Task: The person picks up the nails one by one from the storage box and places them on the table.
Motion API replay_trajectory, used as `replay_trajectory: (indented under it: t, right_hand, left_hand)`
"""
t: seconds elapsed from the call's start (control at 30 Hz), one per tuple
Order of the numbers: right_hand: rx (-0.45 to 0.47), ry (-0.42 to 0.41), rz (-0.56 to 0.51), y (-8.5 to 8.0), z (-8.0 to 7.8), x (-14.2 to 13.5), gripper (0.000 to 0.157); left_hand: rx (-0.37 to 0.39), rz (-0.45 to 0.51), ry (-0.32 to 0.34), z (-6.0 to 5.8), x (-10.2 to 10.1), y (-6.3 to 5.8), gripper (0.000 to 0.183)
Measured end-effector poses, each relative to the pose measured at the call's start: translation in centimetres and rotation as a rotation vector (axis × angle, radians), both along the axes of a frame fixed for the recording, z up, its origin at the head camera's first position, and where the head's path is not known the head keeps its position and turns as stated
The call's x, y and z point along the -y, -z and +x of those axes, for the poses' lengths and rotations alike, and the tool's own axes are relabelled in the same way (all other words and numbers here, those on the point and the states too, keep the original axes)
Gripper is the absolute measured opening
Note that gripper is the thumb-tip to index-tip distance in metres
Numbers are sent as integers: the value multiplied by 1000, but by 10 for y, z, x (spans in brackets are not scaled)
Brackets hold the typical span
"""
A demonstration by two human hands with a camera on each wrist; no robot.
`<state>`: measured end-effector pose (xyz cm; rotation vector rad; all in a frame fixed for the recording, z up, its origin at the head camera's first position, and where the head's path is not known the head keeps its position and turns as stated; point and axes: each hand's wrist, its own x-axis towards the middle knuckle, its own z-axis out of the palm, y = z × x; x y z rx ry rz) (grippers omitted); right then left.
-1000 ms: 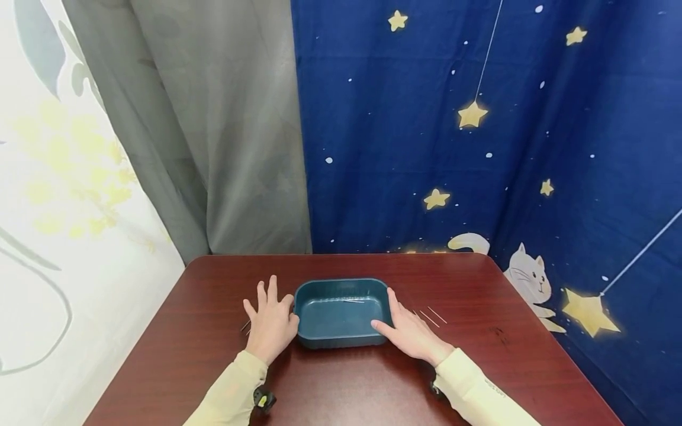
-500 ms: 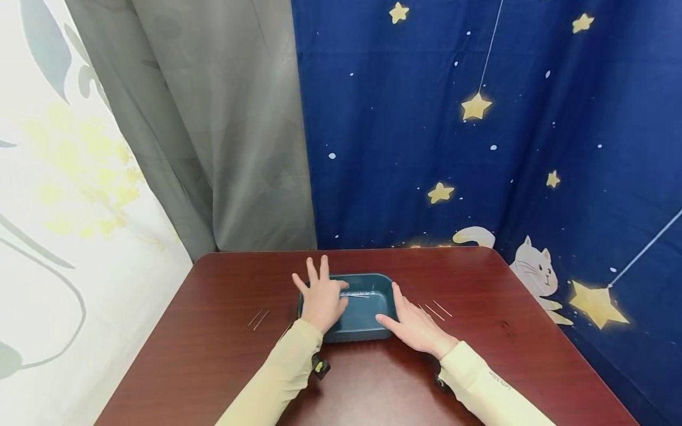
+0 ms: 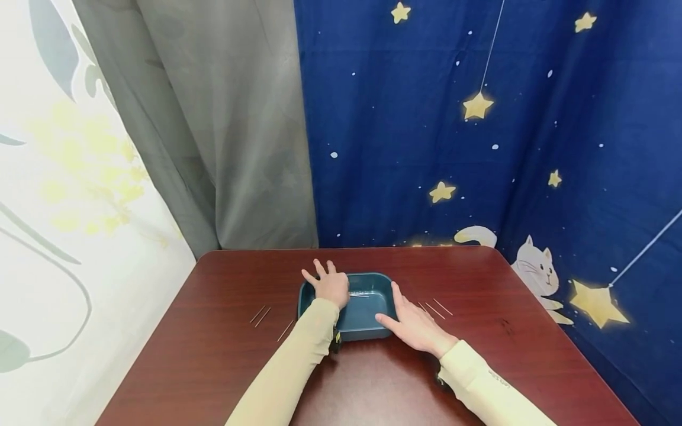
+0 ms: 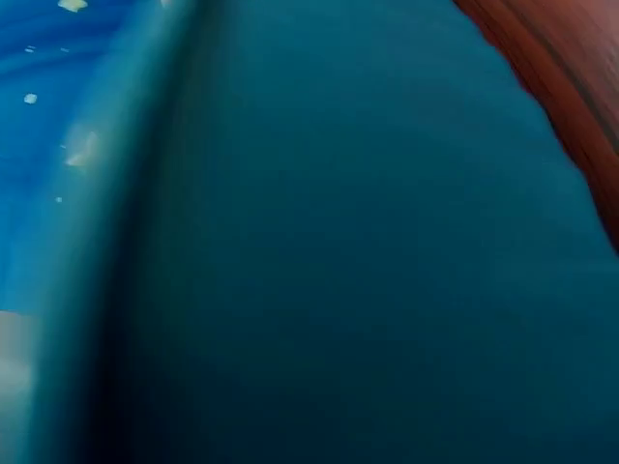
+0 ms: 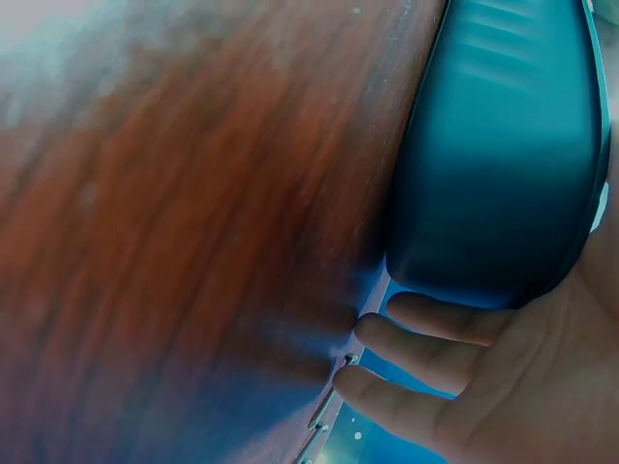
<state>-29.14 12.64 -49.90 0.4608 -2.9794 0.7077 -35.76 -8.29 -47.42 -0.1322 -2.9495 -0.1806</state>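
A teal rectangular tub [image 3: 364,319] stands on the table. My left hand [image 3: 333,289] is over its left part, with several fingers spread upward; the thumb and index finger are hidden, so I cannot tell whether they pinch anything. Teal wall [image 4: 338,213] fills most of the left wrist view, where no fingers show. My right hand [image 3: 418,328] grips the tub's right end, thumb over the rim and fingers along the outside, also seen in the right wrist view as a hand [image 5: 522,387] against the teal side [image 5: 493,164]. Thin pale sticks [image 3: 359,296] lie inside the tub.
Three thin sticks [image 3: 263,316] lie on the dark red table [image 3: 213,367] left of the tub. Several more sticks [image 3: 442,307] lie to the right, close by the right hand. Grey and blue star-patterned curtains [image 3: 394,148] hang behind the table's far edge.
My left hand has moved right, from beside the tub's left end to over its inside, uncovering the sticks on the left. The right hand keeps its hold on the tub.
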Motion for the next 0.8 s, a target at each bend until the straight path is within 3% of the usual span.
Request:
replay_trajectory:
  t: [0.17, 0.4, 0.8]
  right_hand:
    - [-15, -4, 12, 1, 0, 1, 96]
    - [-22, -5, 12, 2, 0, 1, 96]
    - [-46, 16, 39, 4, 0, 1, 95]
  left_hand:
    - [11, -67, 29, -5, -5, 11, 8]
    - [-38, -158, 55, -5, -10, 10, 16]
    - [21, -155, 150, -8, -11, 14, 15]
